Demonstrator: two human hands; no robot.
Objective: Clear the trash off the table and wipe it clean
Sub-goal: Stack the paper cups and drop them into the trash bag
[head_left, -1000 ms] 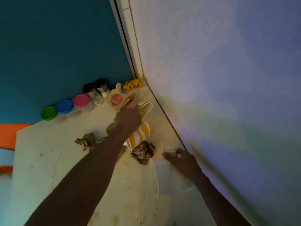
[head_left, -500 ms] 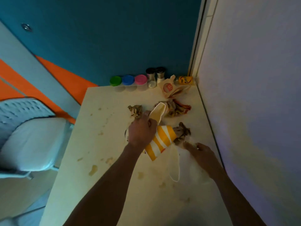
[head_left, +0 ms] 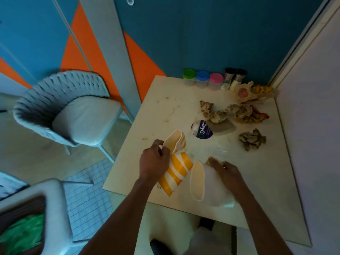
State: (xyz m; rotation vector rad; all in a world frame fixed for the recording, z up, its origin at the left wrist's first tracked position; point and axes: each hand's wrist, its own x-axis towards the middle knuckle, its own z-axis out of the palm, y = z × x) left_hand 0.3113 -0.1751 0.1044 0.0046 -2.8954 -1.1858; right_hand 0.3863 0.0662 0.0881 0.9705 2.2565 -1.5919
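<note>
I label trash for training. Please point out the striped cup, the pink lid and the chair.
striped cup [head_left: 176, 172], head view, striped side.
pink lid [head_left: 216, 77], head view, top.
chair [head_left: 86, 118], head view, seat cushion.
</note>
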